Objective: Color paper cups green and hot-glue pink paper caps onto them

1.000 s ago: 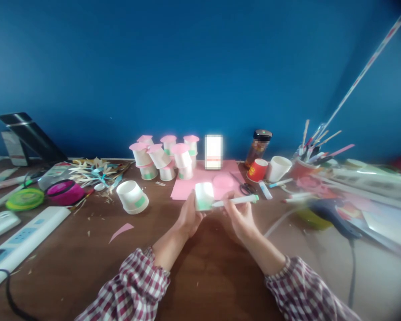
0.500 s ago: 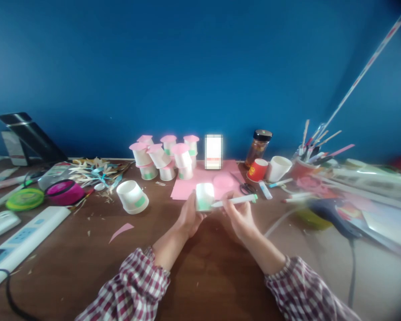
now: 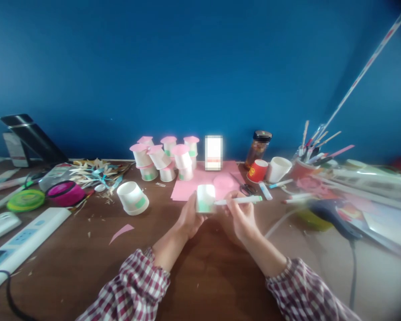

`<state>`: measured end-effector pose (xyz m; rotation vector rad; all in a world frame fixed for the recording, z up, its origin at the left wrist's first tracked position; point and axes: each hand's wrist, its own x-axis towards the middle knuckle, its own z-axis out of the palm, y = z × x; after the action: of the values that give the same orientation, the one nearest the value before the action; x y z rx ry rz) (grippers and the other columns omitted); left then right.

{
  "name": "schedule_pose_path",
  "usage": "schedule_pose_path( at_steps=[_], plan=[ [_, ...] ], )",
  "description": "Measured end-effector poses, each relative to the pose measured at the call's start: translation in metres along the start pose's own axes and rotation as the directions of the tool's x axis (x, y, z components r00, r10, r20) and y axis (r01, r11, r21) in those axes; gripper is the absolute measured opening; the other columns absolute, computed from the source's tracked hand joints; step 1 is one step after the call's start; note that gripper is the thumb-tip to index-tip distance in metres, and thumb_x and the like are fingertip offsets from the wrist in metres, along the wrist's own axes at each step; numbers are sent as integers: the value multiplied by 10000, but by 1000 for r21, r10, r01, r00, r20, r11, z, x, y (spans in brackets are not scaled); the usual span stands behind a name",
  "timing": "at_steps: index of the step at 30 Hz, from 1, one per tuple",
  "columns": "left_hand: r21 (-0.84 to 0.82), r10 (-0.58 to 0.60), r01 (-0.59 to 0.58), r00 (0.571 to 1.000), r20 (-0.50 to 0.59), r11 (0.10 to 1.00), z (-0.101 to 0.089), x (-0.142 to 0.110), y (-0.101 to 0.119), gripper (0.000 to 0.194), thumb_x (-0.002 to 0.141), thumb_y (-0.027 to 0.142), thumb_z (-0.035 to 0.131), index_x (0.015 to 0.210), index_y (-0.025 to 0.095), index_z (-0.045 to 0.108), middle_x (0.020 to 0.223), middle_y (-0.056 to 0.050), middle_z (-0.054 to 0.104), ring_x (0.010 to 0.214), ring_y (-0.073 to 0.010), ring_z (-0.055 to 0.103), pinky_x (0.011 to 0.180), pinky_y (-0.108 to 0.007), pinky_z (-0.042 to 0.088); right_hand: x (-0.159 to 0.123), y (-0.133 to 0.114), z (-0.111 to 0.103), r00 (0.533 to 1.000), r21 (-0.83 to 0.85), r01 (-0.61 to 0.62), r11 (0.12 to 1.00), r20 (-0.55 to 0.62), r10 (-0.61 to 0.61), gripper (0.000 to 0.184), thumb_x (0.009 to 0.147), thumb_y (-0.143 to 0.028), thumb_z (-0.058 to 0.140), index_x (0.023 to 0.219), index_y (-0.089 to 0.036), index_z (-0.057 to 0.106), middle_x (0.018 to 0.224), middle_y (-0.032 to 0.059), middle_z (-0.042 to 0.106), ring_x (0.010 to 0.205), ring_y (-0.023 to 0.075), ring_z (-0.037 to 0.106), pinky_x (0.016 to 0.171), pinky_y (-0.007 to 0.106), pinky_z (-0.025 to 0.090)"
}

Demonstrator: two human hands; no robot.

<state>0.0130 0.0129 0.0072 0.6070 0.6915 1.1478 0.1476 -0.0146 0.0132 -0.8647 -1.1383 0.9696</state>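
My left hand [image 3: 190,216] is wrapped round a white paper cup [image 3: 206,192] that has a green coloured patch on its side. In my right hand [image 3: 242,216] I grip a white marker pen [image 3: 245,200] with a green end pointing right; its tip is at the cup's right side, and whether it touches I cannot tell. Another upturned paper cup [image 3: 130,195] with a green patch stands to the left. Pink paper sheets [image 3: 187,189] lie behind my hands, with a pink round piece [image 3: 223,181] and black scissors [image 3: 249,190] near them.
Stacked paper cups with pink tops [image 3: 183,154] stand at the back. A red cup [image 3: 257,170], a white cup [image 3: 278,169] and a dark-lidded jar [image 3: 259,149] are at the back right. A power strip [image 3: 26,240] lies left. Pens fill a holder [image 3: 302,169].
My right hand has moved the marker slightly right, so its tip has drawn back a little on the cup's side. The cup stays almost where it was in my left hand.
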Motion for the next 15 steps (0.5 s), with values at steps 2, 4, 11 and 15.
schedule_pose_path(
  at_steps=[2,4,11,15],
  plan=[
    [11,-8,8,1000,3,1000,-1,1,-1,291,794,431,533,830,149,594,702,-34,618,649,-167,585,607,-295,459,0,-1,0,1000,-11,3,1000,-14,-3,187,830,-329,574,712,-192,527,557,-45,482,505,84,430,501,214,369],
    [14,-14,14,1000,13,1000,-2,1,-2,310,795,448,527,843,150,598,710,-35,619,654,-166,586,611,-293,457,-1,-3,1,1000,-45,9,999,-7,-9,194,833,-320,570,695,-192,522,541,-48,474,502,86,426,511,221,378],
    [18,-10,9,1000,25,1000,-4,0,-3,320,795,451,528,869,152,616,726,-33,632,655,-161,589,614,-289,453,-2,-6,5,999,-83,38,996,-1,-38,177,817,-321,577,710,-190,523,539,-44,485,504,96,457,512,228,394],
    [2,-15,15,1000,5,1000,-4,0,-2,321,803,452,523,858,149,614,746,-43,637,679,-169,595,638,-298,460,-2,-5,3,997,-139,45,989,73,-35,153,818,-284,573,710,-185,525,565,-39,496,519,96,453,521,226,387]
  ],
)
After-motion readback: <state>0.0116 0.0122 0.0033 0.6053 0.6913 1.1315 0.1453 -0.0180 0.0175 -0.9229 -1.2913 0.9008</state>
